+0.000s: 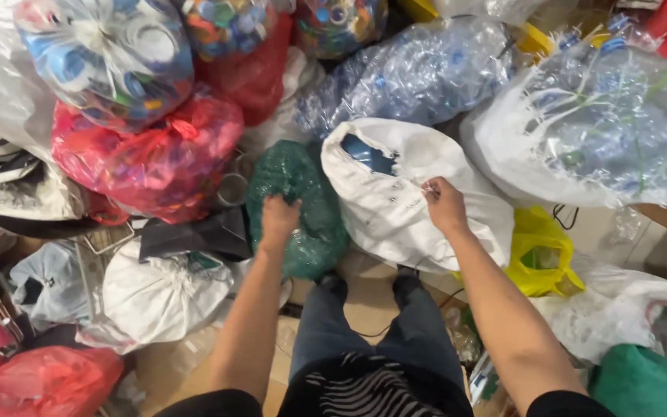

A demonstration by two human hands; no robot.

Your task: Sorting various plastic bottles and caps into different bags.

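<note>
L hand [279,218] clenched on green bag [299,208]; R hand [445,205] pinching white bag [403,201] just beside it; red bag [148,154] further left.

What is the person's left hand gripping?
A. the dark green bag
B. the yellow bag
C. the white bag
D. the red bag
A: the left hand is closed on the top of the dark green bag, while the right hand grips the white bag beside it.

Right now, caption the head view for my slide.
Left hand grips a green bag, right hand pinches a white bag, amid sacks of bottles and caps.
</note>
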